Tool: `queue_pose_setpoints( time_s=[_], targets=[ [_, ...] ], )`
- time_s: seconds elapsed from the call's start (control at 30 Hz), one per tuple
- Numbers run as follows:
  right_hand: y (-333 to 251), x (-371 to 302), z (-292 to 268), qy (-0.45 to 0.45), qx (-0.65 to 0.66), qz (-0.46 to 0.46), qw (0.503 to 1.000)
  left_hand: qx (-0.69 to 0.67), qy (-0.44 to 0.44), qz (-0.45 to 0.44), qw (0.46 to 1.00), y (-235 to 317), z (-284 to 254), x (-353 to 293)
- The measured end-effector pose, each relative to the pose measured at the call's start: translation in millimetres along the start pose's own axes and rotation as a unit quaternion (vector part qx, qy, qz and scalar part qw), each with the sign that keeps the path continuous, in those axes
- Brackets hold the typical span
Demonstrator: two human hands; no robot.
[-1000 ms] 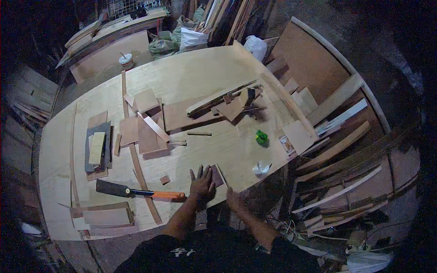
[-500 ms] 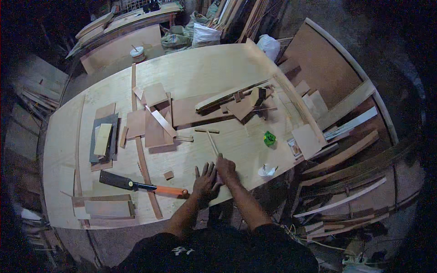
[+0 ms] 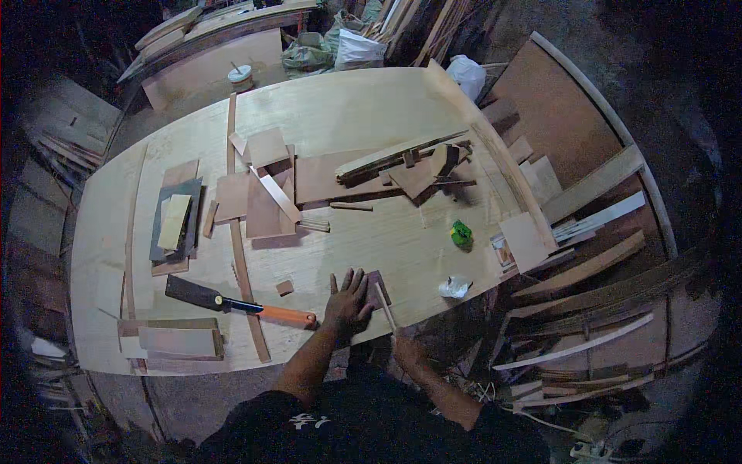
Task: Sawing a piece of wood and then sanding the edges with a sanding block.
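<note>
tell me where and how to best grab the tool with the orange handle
Probably by its orange handle, from above on the right-hand end: the tool lies flat on the tabletop, its slim handle pointing toward the left hand's wrist, while the broad dark blade points away to the left.

Left fingers (image 3: 356, 283) hide part of dark piece (image 3: 372, 289); right fingers (image 3: 399, 340), end of stick (image 3: 386, 305).
</note>
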State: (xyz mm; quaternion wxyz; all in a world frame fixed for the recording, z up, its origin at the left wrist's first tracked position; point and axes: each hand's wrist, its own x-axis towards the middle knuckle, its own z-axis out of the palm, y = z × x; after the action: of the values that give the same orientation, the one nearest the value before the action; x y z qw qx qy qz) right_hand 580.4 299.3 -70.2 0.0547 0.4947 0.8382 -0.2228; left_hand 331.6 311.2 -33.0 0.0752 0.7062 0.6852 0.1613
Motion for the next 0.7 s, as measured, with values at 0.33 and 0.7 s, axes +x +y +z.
queue_pose_setpoints(
  time_s=[0.33,0.7],
  targets=[
    [-83.8,216.0,-72.4,0.043,-0.01,-0.024,0.999,0.0,-0.01,-0.004,1.0,8.6,-1.3,7.5],
    [-63.6,99.6,-47.4,-0.004,-0.026,0.013,1.0,-0.029,0.019,-0.038,0.999,6.0,-18.5,-2.9]
  ],
)
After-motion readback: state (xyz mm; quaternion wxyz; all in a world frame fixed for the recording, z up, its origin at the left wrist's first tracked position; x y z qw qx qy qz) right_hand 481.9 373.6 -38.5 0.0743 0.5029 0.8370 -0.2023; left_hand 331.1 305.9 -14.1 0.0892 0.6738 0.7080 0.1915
